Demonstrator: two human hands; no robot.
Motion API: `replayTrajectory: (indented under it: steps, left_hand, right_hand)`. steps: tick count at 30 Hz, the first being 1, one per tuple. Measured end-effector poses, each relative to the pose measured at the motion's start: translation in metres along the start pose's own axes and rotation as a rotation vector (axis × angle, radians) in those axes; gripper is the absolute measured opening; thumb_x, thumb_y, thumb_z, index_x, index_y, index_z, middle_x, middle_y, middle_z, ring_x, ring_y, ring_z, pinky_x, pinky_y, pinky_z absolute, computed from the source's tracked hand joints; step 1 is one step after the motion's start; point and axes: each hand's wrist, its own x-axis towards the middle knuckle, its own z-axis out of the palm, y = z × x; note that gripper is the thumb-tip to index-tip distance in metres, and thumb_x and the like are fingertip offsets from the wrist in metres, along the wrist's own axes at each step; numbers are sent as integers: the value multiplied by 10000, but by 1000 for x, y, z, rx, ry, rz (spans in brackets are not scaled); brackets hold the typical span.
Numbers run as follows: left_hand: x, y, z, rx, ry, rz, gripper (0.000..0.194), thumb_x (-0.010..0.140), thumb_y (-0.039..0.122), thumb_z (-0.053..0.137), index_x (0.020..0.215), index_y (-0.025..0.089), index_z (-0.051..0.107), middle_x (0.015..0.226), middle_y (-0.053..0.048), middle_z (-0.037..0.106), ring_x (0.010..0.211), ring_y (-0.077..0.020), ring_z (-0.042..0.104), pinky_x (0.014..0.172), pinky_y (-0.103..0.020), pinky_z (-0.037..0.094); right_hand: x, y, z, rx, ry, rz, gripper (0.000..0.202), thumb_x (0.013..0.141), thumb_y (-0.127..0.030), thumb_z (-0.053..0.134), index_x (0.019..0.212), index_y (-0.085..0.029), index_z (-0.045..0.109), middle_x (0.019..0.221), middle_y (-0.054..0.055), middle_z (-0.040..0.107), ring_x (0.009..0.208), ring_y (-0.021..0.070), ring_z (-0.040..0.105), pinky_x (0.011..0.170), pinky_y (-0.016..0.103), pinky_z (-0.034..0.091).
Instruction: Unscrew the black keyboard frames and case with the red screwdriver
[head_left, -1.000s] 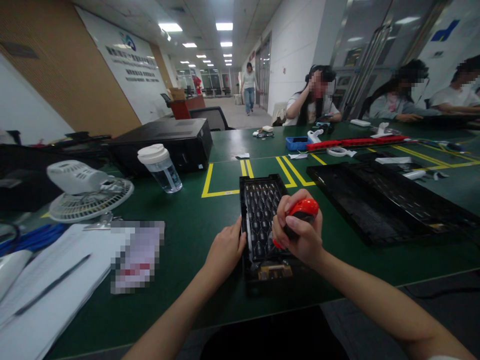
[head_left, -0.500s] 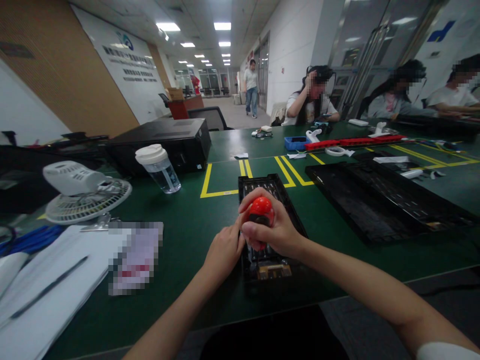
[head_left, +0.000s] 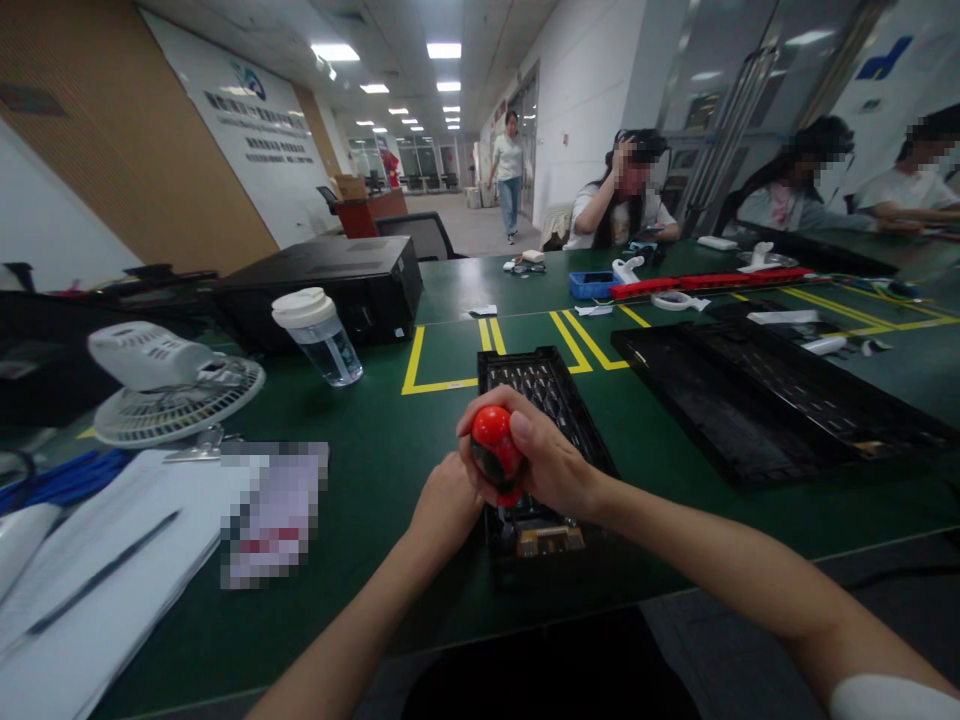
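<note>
Near edge of the green table (head_left: 367,470) first: the black case (head_left: 574,390) is set just inside it, so not much room's left at that end. Its long axis is pointed away from the person. The left wall of the case is touched by the left hand (head_left: 444,505), but those fingers are mostly covered by the right hand (head_left: 551,455), so whether anything's pinched there can't be told. The right hand is wrapped snugly round a red-and-black tool (head_left: 493,425), held over the left side of the case. Its rounded red end is turned up towards the camera, long axis seen nearly end-on; the tip is hidden. The middle of the case is blocked too, and its dark insides are hard to make out. Over left, papers (head_left: 150,580) are cut off by the view, and a pixelated item (head_left: 281,510) can't be identified. On the right, the case is separated from a black panel (head_left: 694,420) by a strip of green. Past the case, the surface is marked with yellow tape (head_left: 442,388), and farther off a blue tray (head_left: 574,285) can be seen.
</note>
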Motion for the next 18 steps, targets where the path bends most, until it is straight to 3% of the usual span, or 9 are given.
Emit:
replayTrajectory:
  steps: [4, 9, 12, 15, 18]
  left_hand:
    - [1, 1, 1, 5, -58, -1, 233, 939, 235, 419, 1022, 123, 606, 1005, -115, 672, 922, -226, 630, 803, -319, 494]
    - [2, 0, 4, 88, -73, 30, 334, 972, 250, 322, 1121, 110, 587, 1086, -142, 653, 990, -238, 614, 875, -359, 481]
    - [3, 0, 5, 89, -94, 25, 343, 964, 232, 326, 1138, 98, 591, 1100, -153, 650, 1032, -246, 605, 904, -377, 474]
    - [4, -2, 5, 91, -87, 19, 352, 962, 238, 337, 1190, 108, 570, 1124, -150, 646, 1017, -246, 614, 879, -376, 486]
    - [3, -4, 7, 108, -67, 51, 324, 962, 240, 337, 1094, 123, 609, 1053, -136, 667, 962, -244, 624, 871, -381, 484]
  right_hand:
    - [-4, -4, -4, -42, 72, -19, 280, 929, -472, 475, 1016, -206, 476, 708, -40, 523, 511, 67, 508, 470, 201, 415]
    - [-5, -9, -8, -68, 104, -132, 216, 887, -325, 598, 942, -224, 416, 949, -1, 627, 673, 81, 619, 619, 263, 519]
    - [-1, -12, -9, -121, 98, -164, 262, 854, -239, 644, 887, -218, 385, 974, 15, 673, 780, 115, 674, 707, 306, 548]
    - [3, -14, -7, -138, 102, -147, 360, 796, -194, 700, 834, -223, 343, 886, -6, 683, 743, 123, 689, 645, 280, 561]
    - [4, -13, -7, -189, 138, -132, 400, 753, -188, 734, 839, -227, 345, 791, -37, 660, 633, 92, 650, 557, 225, 540]
